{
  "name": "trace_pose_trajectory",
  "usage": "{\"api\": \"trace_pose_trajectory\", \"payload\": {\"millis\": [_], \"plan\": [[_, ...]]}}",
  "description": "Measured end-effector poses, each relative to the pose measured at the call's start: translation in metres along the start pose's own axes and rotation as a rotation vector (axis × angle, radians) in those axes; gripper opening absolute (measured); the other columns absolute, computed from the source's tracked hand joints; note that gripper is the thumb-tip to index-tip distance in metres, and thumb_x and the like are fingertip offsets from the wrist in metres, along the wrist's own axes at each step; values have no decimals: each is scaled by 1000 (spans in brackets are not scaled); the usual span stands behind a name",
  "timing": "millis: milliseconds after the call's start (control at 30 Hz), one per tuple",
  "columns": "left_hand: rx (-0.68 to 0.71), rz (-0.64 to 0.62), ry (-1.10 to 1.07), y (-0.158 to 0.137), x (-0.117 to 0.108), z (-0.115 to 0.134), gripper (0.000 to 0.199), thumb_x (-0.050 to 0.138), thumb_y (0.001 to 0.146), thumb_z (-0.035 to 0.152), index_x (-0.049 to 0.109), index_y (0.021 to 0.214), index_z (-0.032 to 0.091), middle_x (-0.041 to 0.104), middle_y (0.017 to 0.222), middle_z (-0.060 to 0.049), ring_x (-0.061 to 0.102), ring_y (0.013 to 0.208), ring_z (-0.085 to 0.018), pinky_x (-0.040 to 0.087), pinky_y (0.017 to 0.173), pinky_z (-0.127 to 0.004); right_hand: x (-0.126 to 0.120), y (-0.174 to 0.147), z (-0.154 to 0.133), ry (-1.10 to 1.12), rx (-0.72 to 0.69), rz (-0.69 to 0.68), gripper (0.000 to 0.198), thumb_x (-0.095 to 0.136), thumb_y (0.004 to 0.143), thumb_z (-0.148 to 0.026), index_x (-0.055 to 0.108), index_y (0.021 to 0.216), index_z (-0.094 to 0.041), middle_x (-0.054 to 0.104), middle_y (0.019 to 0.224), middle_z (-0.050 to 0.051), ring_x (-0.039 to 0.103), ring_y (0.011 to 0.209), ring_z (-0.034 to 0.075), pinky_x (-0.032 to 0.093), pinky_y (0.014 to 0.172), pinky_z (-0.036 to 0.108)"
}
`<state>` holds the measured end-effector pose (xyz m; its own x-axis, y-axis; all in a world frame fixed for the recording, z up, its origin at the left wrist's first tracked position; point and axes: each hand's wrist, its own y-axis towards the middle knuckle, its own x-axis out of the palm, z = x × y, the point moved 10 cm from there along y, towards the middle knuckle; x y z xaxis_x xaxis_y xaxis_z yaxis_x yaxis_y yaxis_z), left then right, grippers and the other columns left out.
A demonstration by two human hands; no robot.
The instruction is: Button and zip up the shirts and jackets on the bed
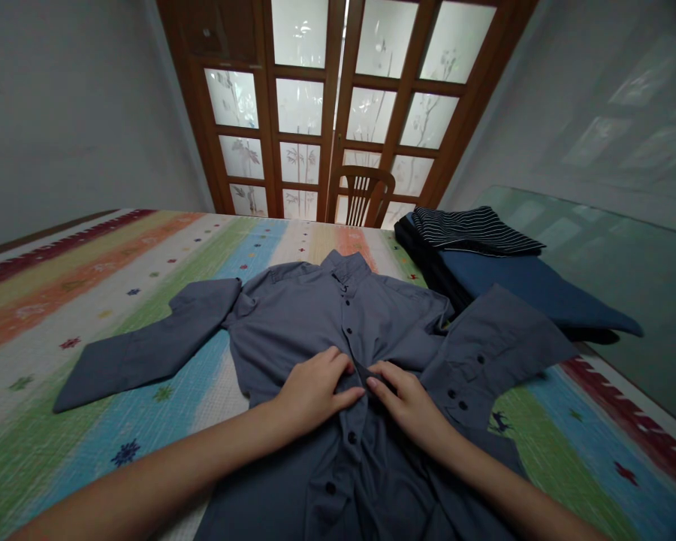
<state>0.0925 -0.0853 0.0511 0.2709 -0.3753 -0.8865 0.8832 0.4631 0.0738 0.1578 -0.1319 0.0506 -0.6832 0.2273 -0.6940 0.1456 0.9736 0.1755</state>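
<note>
A grey button-up shirt (pixel 293 323) lies face up, collar at the far end, sleeves spread to both sides. Dark buttons run down its front placket; those near the collar look fastened. My left hand (pixel 315 387) grips the placket edge at mid-chest between thumb and fingers. Just across from it, my right hand (pixel 405 398) pinches the other front edge, and the cloth parts slightly between the two. Any button under the fingertips is hidden. The right-hand sleeve (pixel 501 338) is bent, its cuff buttons showing near my right wrist.
A striped, patterned cloth (pixel 163 300) covers the table. At the back right sits a stack of folded clothes (pixel 484 255), blue and black with a striped piece on top. Beyond the table stand a wooden chair (pixel 366 188) and glazed wooden doors (pixel 330 98).
</note>
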Motion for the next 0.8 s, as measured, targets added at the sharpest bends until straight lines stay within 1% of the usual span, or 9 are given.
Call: {"api": "trace_pose_trajectory", "payload": {"millis": [133, 233, 367, 500, 567, 667, 733, 800], "plan": [[-79, -55, -58, -2, 9, -5, 30, 49, 75, 36, 41, 100, 21, 56, 87, -1, 56, 75, -15, 41, 62, -24, 1, -2, -5, -6, -42, 10, 16, 36, 82, -22, 50, 75, -17, 57, 74, 3, 52, 72, 15, 41, 66, 26], [-111, -98, -62, -1, 14, -9, 35, 48, 76, 36, 36, 105, 22, 58, 81, 0, 58, 69, -16, 40, 57, -23, 2, -4, -11, -66, -116, 26, 17, 36, 83, -21, 51, 76, -18, 57, 74, 3, 51, 73, 15, 41, 66, 26], [-82, -125, 4, 0, 21, -11, 39, 44, 77, 39, 33, 110, 22, 61, 74, -1, 59, 66, -19, 40, 54, -24, 3, -9, -24, -240, -256, 73, 19, 34, 83, -19, 52, 77, -17, 56, 71, 5, 49, 70, 16, 39, 64, 28], [-24, -110, 94, 0, 24, -9, 40, 40, 80, 38, 30, 115, 21, 63, 84, -6, 60, 74, -23, 43, 58, -29, 5, -16, -34, -418, -348, 114, 22, 32, 83, -17, 53, 77, -15, 55, 66, 5, 47, 64, 16, 36, 58, 28], [-7, -110, 123, 0, 25, -9, 35, 38, 81, 33, 33, 114, 21, 63, 87, -7, 60, 75, -24, 43, 59, -30, 6, -19, -37, -482, -383, 133, 23, 32, 83, -16, 54, 78, -15, 56, 66, 5, 48, 62, 16, 35, 57, 27], [34, -119, 152, 0, 26, -7, 25, 33, 82, 26, 43, 105, 21, 64, 83, -7, 60, 73, -23, 44, 59, -30, 7, -24, -40, -543, -418, 155, 22, 33, 83, -16, 55, 80, -14, 59, 65, 4, 50, 59, 15, 33, 56, 27], [60, -129, 162, 0, 27, -5, 24, 31, 82, 22, 48, 99, 21, 64, 79, -7, 60, 71, -23, 43, 57, -29, 8, -25, -41, -553, -425, 160, 21, 34, 83, -16, 55, 81, -14, 60, 65, 3, 51, 58, 14, 32, 56, 27], [57, -129, 150, 1, 27, -7, 25, 31, 80, 20, 50, 96, 21, 63, 78, -6, 59, 69, -22, 42, 57, -28, 9, -26, -43, -560, -441, 167, 22, 34, 83, -15, 56, 80, -14, 60, 63, 3, 51, 55, 14, 31, 54, 26]]}}
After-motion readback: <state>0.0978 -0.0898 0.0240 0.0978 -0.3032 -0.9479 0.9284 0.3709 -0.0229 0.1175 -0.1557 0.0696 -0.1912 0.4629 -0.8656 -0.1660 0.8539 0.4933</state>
